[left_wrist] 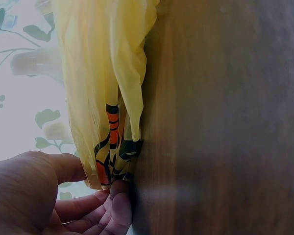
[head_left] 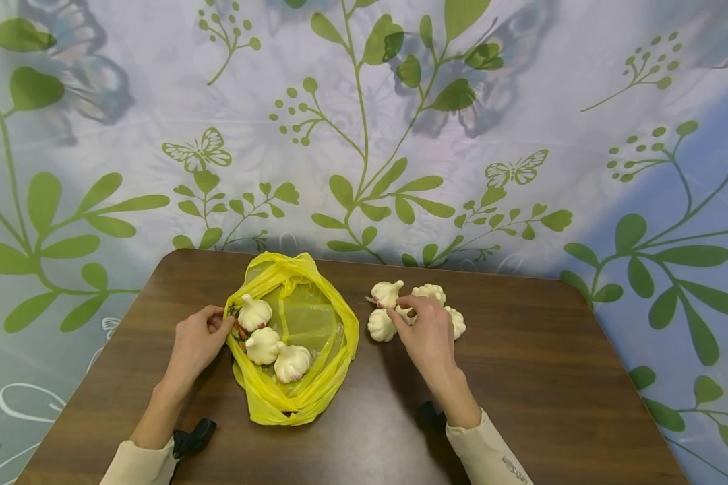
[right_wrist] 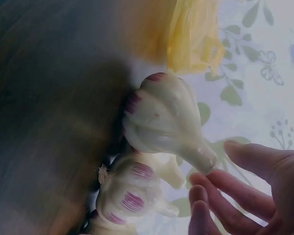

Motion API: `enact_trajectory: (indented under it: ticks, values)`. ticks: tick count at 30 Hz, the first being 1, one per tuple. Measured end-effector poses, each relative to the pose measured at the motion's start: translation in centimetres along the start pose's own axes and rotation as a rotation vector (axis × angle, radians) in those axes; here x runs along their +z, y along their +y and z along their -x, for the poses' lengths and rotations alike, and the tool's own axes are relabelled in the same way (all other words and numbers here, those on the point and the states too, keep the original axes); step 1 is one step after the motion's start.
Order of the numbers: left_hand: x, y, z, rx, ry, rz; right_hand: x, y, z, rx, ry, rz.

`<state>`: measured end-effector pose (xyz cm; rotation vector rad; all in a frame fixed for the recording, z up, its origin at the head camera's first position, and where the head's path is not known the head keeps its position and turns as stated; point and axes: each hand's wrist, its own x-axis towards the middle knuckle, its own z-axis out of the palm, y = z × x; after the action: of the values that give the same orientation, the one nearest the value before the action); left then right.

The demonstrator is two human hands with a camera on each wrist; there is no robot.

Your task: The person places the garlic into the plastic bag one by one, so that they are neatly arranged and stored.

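A yellow plastic bag stands with its mouth spread wide, and several garlic bulbs lie inside it at the left. My left hand pinches the left side of the bag between thumb and fingers, by its orange and black print. To the right of the bag sits a cluster of garlic bulbs, white with purple streaks. My right hand reaches over this cluster. In the right wrist view its fingertips are right at the stem of one garlic bulb, with a gap between thumb and stem.
The brown wooden table ends at a back edge against a curtain printed with leaves and butterflies. Black straps with wrist devices sit at the cuffs of the cream sleeves.
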<state>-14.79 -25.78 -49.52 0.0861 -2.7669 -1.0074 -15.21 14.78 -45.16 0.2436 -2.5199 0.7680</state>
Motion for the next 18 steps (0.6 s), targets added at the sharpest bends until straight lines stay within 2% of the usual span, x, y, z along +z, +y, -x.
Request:
enact_trajectory:
  ticks: [8,13,18]
  values:
    - [0.34,0.41,-0.28,0.011,-0.001,0.001,-0.44,0.43,0.08,0.107,-0.11,-0.052]
    - [0.51,0.61,-0.44,0.018,-0.008,0.007,-0.6,0.48,0.05,0.113,-0.139,-0.11]
    - [0.05,0.27,-0.05,-0.006,-0.002,-0.003,-0.39,0.01,-0.04,0.093,-0.167,-0.139]
